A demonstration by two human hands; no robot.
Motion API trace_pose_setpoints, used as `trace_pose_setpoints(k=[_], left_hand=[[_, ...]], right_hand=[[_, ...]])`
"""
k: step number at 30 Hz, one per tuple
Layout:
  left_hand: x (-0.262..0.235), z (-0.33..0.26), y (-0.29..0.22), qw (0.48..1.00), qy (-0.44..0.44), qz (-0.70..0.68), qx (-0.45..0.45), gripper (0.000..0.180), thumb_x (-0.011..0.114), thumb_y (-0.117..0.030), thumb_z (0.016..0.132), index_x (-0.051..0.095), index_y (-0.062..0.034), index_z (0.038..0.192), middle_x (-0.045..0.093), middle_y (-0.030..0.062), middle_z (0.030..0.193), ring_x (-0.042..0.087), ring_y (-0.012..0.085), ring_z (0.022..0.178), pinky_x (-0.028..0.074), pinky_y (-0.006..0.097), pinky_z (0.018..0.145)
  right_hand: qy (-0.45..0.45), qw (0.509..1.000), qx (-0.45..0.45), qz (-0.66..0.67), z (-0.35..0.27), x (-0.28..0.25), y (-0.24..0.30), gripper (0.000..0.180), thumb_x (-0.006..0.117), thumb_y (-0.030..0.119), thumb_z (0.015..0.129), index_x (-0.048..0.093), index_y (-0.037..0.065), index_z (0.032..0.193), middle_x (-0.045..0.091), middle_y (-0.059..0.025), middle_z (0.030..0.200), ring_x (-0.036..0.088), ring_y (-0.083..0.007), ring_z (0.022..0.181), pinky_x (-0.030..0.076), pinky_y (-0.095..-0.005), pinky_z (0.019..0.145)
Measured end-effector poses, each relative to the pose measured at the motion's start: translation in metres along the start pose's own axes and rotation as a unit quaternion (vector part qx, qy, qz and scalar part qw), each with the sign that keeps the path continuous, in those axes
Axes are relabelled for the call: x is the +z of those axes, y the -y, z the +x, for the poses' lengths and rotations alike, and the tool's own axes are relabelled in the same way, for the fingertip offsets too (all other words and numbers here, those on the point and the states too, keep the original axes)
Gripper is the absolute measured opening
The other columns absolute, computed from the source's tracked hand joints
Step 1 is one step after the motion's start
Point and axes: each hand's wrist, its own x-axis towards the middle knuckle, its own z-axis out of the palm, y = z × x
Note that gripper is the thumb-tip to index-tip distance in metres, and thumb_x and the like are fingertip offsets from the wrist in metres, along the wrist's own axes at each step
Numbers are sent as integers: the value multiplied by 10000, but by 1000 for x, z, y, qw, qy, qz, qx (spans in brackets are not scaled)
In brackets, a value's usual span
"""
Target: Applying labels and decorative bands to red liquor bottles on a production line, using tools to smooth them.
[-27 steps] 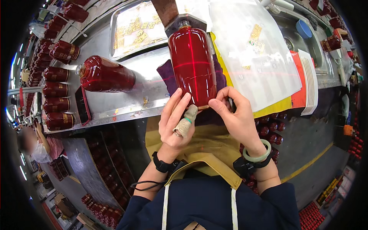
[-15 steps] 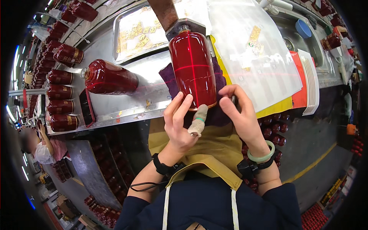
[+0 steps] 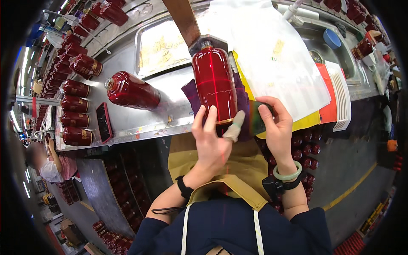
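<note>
Hands (image 3: 212, 142) on red bottle (image 3: 214, 85)

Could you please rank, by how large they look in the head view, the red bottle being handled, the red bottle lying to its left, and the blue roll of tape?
1. Handled red bottle, though nearest the camera.
2. Lying red bottle, close behind.
3. Blue tape roll, clearly smallest.
</note>
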Motion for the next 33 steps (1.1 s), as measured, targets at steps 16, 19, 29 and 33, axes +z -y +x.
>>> trace_pose_setpoints(k=[16,19,29,33], left_hand=[[-6,22,48,971,97,-215,-48,775,854,22,709,581,73,1433,581,222,1462,597,390,1283,494,447,1089],[-7,10,55,946,126,-269,-128,747,858,11,767,564,59,1453,585,232,1448,625,361,1256,492,435,1091],[-13,31,25,981,145,-107,73,524,757,-8,808,652,117,1307,553,247,1499,545,434,1356,503,473,1108],[-13,15,41,965,93,-244,-40,692,822,33,762,584,91,1408,539,268,1511,544,453,1364,484,485,1124]], right_hand=[[-6,991,-85,-105,-13,33,-2,75,672,15,955,664,-21,1021,659,-130,928,645,-245,861,499,-343,790],[-13,990,-90,-105,-11,35,-3,73,668,7,951,661,-28,1015,663,-137,928,648,-246,867,501,-341,800],[-19,991,-67,-117,-31,33,-13,59,641,26,1007,644,-24,1039,645,-52,935,583,-117,910,475,-277,833],[-36,990,-89,-103,-27,33,-13,85,682,20,959,665,-31,1026,682,-111,920,654,-209,881,509,-332,817]])
